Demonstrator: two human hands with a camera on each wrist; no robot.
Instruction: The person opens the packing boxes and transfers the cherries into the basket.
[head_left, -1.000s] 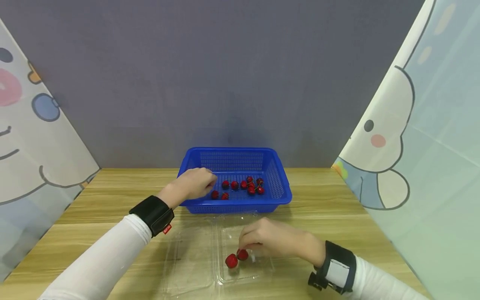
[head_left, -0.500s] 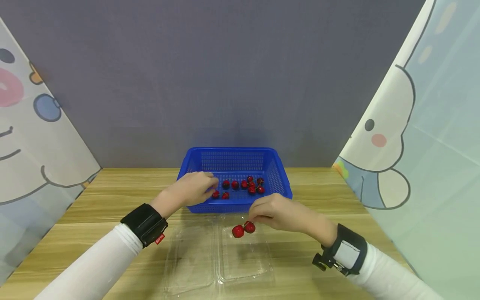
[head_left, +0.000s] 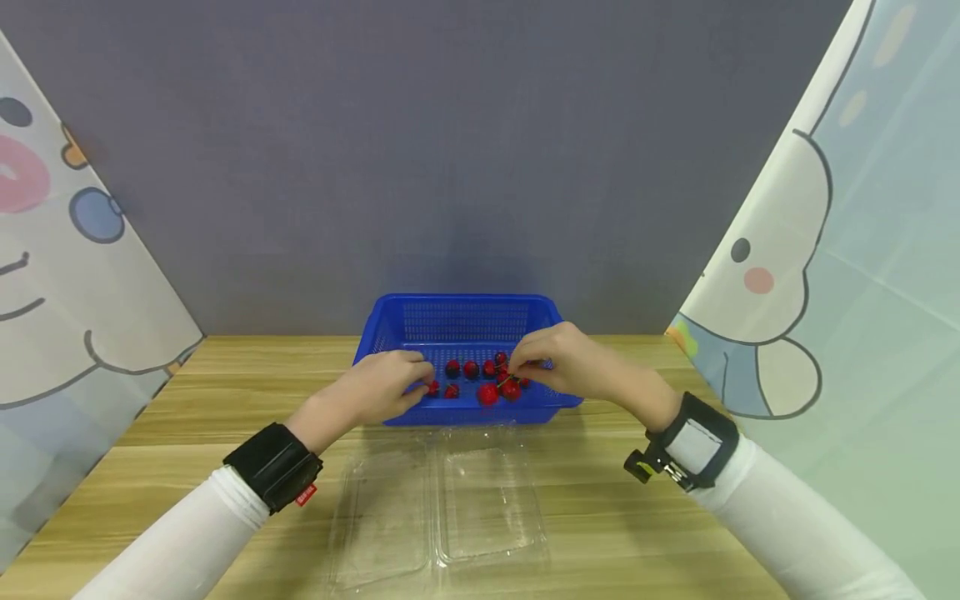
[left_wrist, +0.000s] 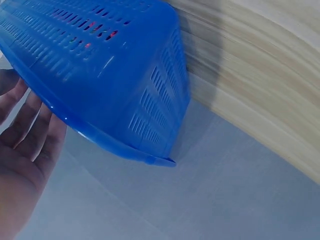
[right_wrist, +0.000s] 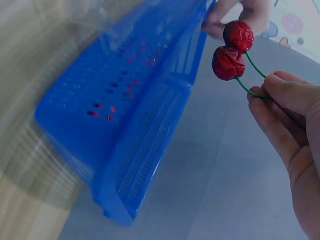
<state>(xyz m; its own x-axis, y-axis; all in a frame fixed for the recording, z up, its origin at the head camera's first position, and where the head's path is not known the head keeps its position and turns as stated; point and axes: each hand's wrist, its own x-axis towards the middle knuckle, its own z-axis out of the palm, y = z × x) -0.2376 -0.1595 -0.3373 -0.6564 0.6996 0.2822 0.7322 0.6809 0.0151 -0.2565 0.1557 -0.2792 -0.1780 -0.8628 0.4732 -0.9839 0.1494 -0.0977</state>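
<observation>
A pair of red cherries (right_wrist: pixel 228 63) hangs on green stems pinched between the thumb and fingers of my right hand (head_left: pixel 564 358). In the head view this pair is over the front right of the blue plastic basket (head_left: pixel 474 414). Several more cherries (head_left: pixel 471 369) lie on the basket floor, some partly hidden behind the pair and the right hand. My left hand (head_left: pixel 386 385) is at the basket's left front, its loosely bent fingers (left_wrist: pixel 31 125) reaching past the rim in the left wrist view. No fruit shows in it, and its fingertips are partly hidden by the basket.
An unfolded clear plastic clamshell box (head_left: pixel 438 508) lies on the wooden table (head_left: pixel 637 492) in front of the basket. A grey wall (head_left: pixel 465 167) rises close behind, and printed cartoon panels (head_left: pixel 885 317) stand at both sides.
My right hand has lifted the cherry pair from over the clear box and carried it forward over the basket. The left hand has drawn back slightly towards the front rim, its fingers loosening.
</observation>
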